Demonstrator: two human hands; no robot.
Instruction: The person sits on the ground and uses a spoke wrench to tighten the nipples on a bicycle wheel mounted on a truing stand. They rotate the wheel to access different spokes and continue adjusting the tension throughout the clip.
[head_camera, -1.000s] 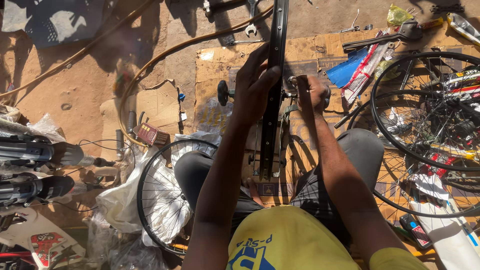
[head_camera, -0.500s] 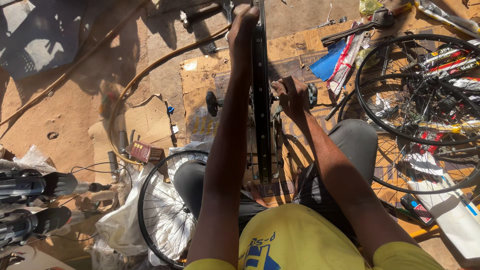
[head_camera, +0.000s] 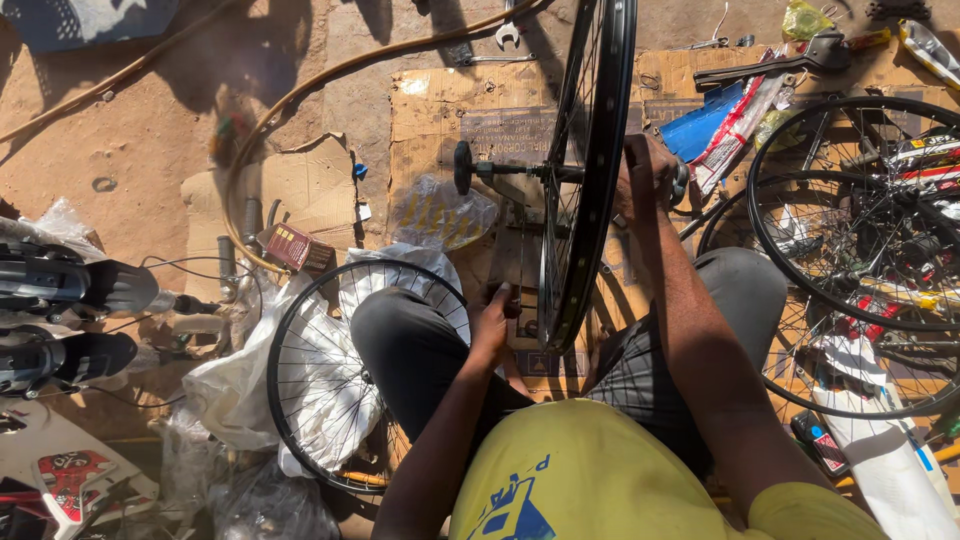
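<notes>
Beside small maroon box (head_camera: 298, 247), left hand (head_camera: 492, 322) and right hand (head_camera: 645, 172) gripping upright black wheel (head_camera: 588, 170).

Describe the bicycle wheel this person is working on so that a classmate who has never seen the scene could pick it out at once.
Start at the flattened cardboard on the dirt in front of the seated person. Standing on edge above it, between the knees, is a black-rimmed wheel, with the left hand by its lower rim and the right hand at its hub. The other wheels lie flat.

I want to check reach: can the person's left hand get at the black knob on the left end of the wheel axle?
Probably yes. The left hand rests low by the rim, and the black knob juts out on that same side, with nothing between them.
</notes>
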